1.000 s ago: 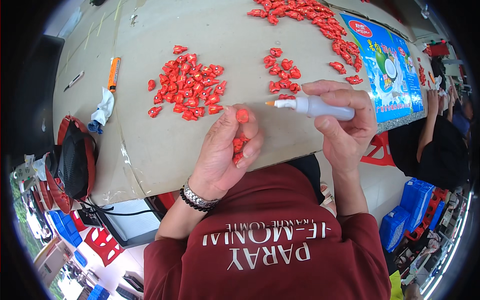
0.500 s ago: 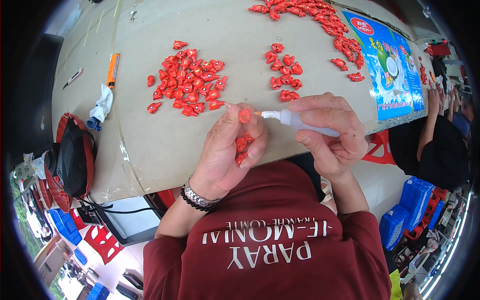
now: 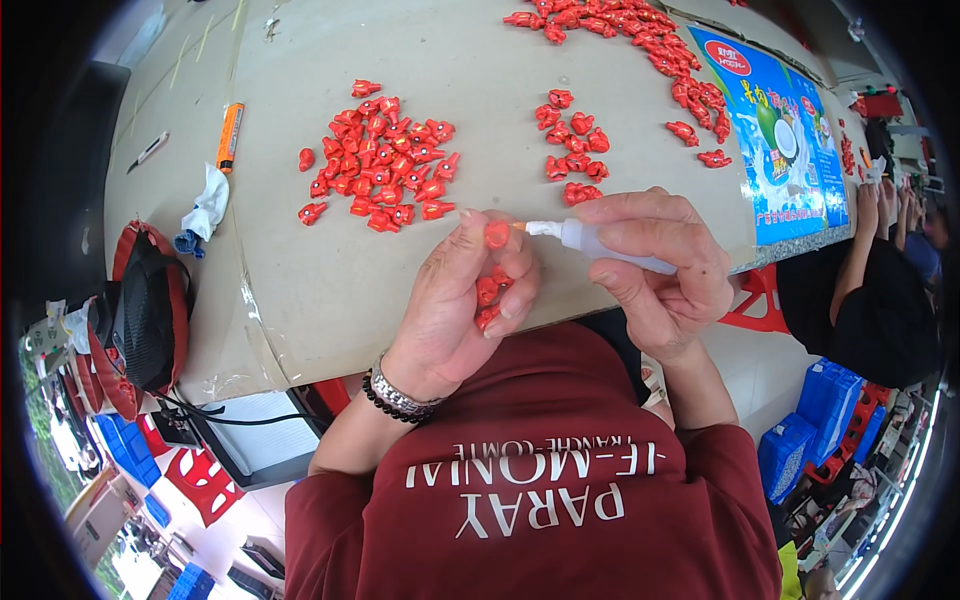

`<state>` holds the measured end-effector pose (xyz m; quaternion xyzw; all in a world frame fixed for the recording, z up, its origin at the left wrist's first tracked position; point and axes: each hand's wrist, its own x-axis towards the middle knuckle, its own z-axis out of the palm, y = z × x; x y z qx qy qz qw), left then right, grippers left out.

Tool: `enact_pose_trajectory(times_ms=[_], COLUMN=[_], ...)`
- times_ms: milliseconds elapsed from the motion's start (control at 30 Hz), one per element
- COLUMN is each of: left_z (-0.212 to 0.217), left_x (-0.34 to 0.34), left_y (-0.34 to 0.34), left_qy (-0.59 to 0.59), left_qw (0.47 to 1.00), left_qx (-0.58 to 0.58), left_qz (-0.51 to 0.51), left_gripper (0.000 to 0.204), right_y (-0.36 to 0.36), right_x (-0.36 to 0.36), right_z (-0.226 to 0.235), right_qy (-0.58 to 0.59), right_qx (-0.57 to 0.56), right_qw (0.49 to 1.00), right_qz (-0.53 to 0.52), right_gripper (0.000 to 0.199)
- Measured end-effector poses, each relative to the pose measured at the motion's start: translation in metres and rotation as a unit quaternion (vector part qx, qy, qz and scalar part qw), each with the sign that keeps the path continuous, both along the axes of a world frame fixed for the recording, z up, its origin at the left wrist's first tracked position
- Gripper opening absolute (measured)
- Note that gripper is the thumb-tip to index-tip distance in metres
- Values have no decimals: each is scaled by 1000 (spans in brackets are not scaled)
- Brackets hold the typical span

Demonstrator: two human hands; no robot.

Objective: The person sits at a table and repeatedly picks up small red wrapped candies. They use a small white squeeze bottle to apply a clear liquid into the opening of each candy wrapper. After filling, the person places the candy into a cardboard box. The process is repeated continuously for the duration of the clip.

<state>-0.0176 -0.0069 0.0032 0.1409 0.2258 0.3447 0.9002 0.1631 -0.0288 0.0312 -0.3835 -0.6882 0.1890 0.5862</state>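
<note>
Between the thumb and fingers of my left hand (image 3: 455,290) is a small red plastic piece (image 3: 496,235). Several more red pieces (image 3: 490,289) are tucked in its curled lower fingers. My right hand (image 3: 665,270) grips a translucent white squeeze bottle (image 3: 622,250) lying sideways. The bottle's thin nozzle, wrapped in white near its base, points left and its tip is at the held piece; whether it touches I cannot tell. Beyond my left hand lies a loose pile of red pieces (image 3: 380,165), and a smaller cluster (image 3: 575,140) sits beyond the bottle.
Many more red pieces (image 3: 640,40) lie at the far right, beside a blue printed sheet (image 3: 770,140). On the left are an orange tube (image 3: 229,138), a crumpled tissue (image 3: 206,205), a pen-like tool (image 3: 148,151) and a dark red and black bag (image 3: 150,310). Another person (image 3: 860,300) sits at the right.
Both hands keep nearly the same pose, with the nozzle still at the red piece. The whole view has shifted very slightly; the piles look unchanged.
</note>
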Motion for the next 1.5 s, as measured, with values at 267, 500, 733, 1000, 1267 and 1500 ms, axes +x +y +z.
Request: enact_pose_trajectory(times_ms=[267, 500, 733, 1000, 1267, 1500], left_z=[1, 3, 0, 1, -1, 1], left_x=[0, -2, -3, -3, -2, -2], left_y=[0, 1, 1, 1, 2, 1], left_qy=[6, 47, 24, 30, 31, 32], left_qw=[1000, 998, 998, 997, 994, 993], left_qx=[10, 22, 46, 51, 65, 67], left_qz=[6, 46, 40, 57, 77, 89], left_gripper=[38, 30, 27, 24, 22, 17], right_y=[0, -2, 3, 2, -1, -1], right_x=[2, 9, 6, 5, 5, 6], right_z=[1, 3, 0, 1, 3, 3], right_qy=[-31, -44, -35, -30, -28, -37], right_qx=[20, 31, 55, 49, 46, 44], right_qw=[999, 999, 998, 998, 998, 998], right_qz=[-4, 10, -1, -6, -12, -15], right_gripper=[23, 22, 24, 24, 25, 25])
